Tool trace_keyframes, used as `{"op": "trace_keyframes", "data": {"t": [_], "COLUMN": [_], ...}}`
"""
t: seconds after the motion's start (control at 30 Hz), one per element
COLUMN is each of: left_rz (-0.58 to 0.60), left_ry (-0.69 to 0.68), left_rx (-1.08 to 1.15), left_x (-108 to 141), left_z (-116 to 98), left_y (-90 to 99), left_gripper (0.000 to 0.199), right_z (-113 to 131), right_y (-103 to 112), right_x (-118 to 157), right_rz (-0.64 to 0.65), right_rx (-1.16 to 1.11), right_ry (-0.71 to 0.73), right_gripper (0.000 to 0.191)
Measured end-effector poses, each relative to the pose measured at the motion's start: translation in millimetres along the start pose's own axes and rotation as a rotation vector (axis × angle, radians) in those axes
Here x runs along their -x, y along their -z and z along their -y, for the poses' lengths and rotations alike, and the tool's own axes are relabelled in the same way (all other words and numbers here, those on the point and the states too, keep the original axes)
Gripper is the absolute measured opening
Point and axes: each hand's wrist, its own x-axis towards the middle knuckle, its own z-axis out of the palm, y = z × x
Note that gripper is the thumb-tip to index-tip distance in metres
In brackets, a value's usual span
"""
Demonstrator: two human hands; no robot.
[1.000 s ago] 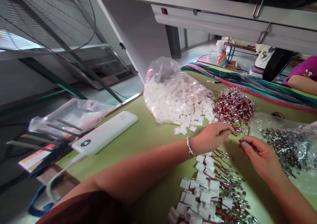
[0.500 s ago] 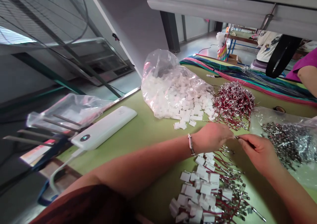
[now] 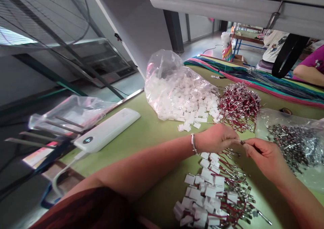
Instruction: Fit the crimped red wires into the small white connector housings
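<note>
My left hand [image 3: 219, 138] and my right hand [image 3: 264, 153] meet fingertip to fingertip over the table. Pinched in the right fingers is a small dark metal part [image 3: 242, 142]. The left fingers are closed too, but what they hold is hidden. Below them lies a heap of white plastic connectors [image 3: 210, 192] on red wires with metal ends. Just beyond the hands is a pile of short red wires [image 3: 239, 102] with shiny terminals. To the right, a clear plastic bag [image 3: 263, 119] holds many small dark metal parts [image 3: 291, 141].
A clear bag [image 3: 162, 65] spills white connectors [image 3: 186, 117] at the back. A white power bank [image 3: 108, 129] with a cable lies left. Bundled coloured wires [image 3: 253, 74] run along the far edge, near a roll of tape [image 3: 286, 111]. A person's arm [image 3: 308, 74] shows at far right.
The left fingertips have come down slightly and closer against the right ones. The other person's arm at far right has shifted. The piles look the same.
</note>
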Motion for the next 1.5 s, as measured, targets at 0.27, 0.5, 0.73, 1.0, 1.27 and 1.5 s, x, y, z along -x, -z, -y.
{"op": "trace_keyframes", "data": {"t": [0.27, 0.5, 0.73, 1.0, 1.27, 1.5], "left_rz": [0.072, 0.175, 0.124, -0.078, 0.002, -0.238], "left_ry": [0.292, -0.188, -0.127, 0.367, 0.256, 0.291], "left_rx": [0.132, -0.488, -0.284, -0.557, -0.586, -0.226], "left_x": [1, 12, -4, -6, -7, -10], "left_z": [-1, 0, 4, 30, 44, 24], "left_y": [-7.9, -9.9, 6.4, 5.7, -4.1, 13.1], "left_gripper": [0.031, 0.017, 0.016, 0.019, 0.016, 0.014], "right_z": [-13, -2, -5, -34, -109, -103], "right_y": [-20, -6, -8, 34, 73, 59], "right_x": [10, 7, 4, -4, -21, -19], "right_rz": [-0.165, 0.234, 0.205, 0.039, 0.064, -0.007], "right_rx": [0.269, -0.013, 0.105, 0.504, 0.893, 1.034], "right_ry": [0.202, -0.074, -0.043, 0.018, -0.236, -0.101], "right_gripper": [0.023, 0.03, 0.025, 0.03, 0.023, 0.022]}}
